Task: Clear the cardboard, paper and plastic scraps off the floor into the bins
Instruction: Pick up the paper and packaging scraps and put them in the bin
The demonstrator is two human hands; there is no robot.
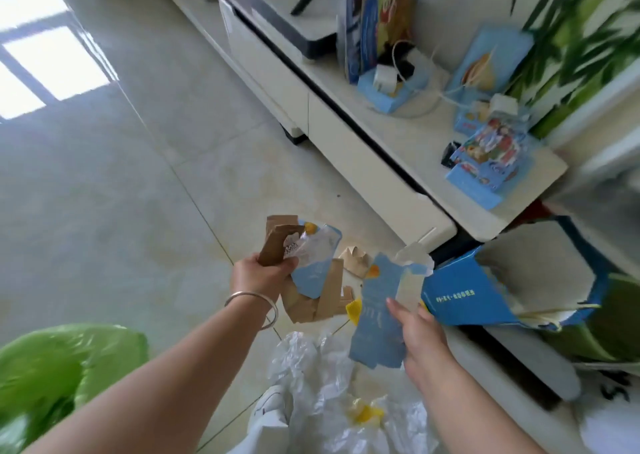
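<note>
Between the left hand's (265, 273) curled fingers sits a gathered cardboard bundle (298, 252), while the right hand (420, 332) pinches a blue card (375, 318), both seemingly collected for binning.

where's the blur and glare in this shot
Head view: motion blur smears the green bag at lower left and the plant leaves at upper right; window glare washes out the floor tiles at upper left; wide-angle distortion bends the cabinet edges.

open tiled floor (104, 194) left; low cabinet (363, 162) and, seemingly, blue box (485, 291) crowd right.
</note>
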